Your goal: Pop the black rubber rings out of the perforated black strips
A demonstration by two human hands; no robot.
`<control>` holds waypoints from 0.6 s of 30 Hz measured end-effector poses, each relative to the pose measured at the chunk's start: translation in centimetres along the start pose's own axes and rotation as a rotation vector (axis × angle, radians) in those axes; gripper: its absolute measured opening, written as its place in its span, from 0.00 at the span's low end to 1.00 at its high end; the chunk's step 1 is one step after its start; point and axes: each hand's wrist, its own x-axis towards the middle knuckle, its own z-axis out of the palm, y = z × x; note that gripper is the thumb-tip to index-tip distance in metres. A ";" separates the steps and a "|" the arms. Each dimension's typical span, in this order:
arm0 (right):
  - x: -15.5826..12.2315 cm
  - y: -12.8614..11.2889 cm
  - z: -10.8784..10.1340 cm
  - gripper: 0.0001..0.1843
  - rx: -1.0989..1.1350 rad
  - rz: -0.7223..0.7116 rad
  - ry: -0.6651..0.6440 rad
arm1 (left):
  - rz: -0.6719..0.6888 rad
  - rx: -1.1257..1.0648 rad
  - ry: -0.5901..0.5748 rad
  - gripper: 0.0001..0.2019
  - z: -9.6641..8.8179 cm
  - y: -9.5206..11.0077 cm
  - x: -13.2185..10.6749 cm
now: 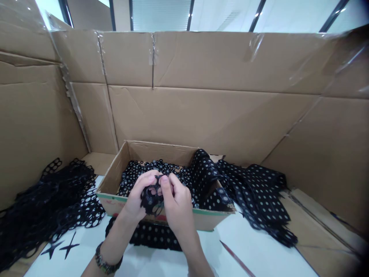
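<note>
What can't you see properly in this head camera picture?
Head view:
The middle of the black perforated sheet: the left hand and right hand cover it.
The floor of the cardboard box: black sheets piled inside hide it.
The thin red rod: the bottom edge cuts it off.
The beaded bracelet: its beads are too small to make out.

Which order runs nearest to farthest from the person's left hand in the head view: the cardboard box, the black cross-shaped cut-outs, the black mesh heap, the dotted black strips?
From the left hand:
1. Cardboard box: directly beneath the hand.
2. Black mesh heap: left of the box.
3. Black cross-shaped cut-outs: front left, on the white surface.
4. Dotted black strips: right of the box.
</note>
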 end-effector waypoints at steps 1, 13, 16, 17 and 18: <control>0.1 0.1 0.0 0.19 0.078 -0.003 -0.024 | 0.007 -0.006 -0.029 0.06 0.0 0.0 0.0; 0.5 0.6 1.8 0.19 0.920 0.235 -0.106 | -0.054 -0.393 -0.173 0.05 -0.4 0.3 0.2; 0.8 0.3 2.2 0.19 1.110 0.362 -0.103 | 0.023 -0.462 -0.098 0.07 -0.5 0.6 0.4; 1.0 0.4 2.2 0.21 1.139 0.360 -0.112 | 0.063 -0.482 -0.069 0.08 -0.6 0.9 0.6; 1.4 0.6 2.0 0.24 1.139 0.332 -0.115 | 0.103 -0.494 -0.046 0.09 -0.8 1.2 0.8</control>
